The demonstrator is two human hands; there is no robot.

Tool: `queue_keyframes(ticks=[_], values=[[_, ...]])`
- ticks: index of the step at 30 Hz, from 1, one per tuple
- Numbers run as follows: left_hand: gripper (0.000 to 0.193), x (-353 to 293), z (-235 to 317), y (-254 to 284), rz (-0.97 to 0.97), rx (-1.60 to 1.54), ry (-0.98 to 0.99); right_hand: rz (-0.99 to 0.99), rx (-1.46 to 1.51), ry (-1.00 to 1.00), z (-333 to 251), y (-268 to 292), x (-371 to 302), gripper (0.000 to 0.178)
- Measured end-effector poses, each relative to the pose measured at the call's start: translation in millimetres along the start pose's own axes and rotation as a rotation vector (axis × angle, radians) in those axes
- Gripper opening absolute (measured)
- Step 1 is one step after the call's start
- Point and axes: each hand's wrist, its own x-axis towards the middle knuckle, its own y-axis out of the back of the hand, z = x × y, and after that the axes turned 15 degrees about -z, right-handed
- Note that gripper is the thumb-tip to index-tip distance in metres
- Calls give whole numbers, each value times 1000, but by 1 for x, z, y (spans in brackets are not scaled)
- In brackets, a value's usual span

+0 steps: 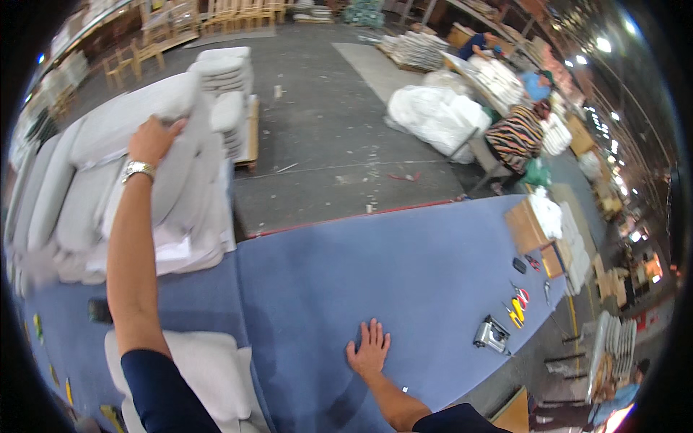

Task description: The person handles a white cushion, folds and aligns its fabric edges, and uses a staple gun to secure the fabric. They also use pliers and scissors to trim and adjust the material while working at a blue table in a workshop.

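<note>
My left hand (150,141), with a metal watch on its wrist, reaches up to the pile at the left. Its bent fingers grip the edge of a light grey upholstered cushion (108,124) on top. More grey cushions (79,202) lie stacked and leaning below it. Flat on the blue table covering (310,278), my right hand (369,350) rests with its fingers spread and nothing under them that I can see. Close to my left forearm, another pale cushion (206,364) lies near the table's front edge.
On the table's right side are a staple gun (492,335), yellow-handled tools (515,313), red-handled tools and a cardboard box (526,225). A stack of cushions (227,108) stands beyond the pile. Several people work at the far right, one in a striped top (516,138).
</note>
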Motion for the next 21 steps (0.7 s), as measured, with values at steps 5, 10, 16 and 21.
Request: queue_keyframes(ticks=[5, 10, 16, 21], values=[[64, 33, -16, -37, 152, 164, 2, -32, -8, 0, -4, -1, -4, 70], [41, 39, -33, -52, 241, 233, -183, -109, -6, -27, -7, 4, -2, 71], [31, 38, -35, -56, 271, 202, -239, -80, 23, -7, -9, 7, -2, 69], [32, 2, -36, -13, 181, 294, -225, -54, 50, 8, -6, 6, -5, 70]])
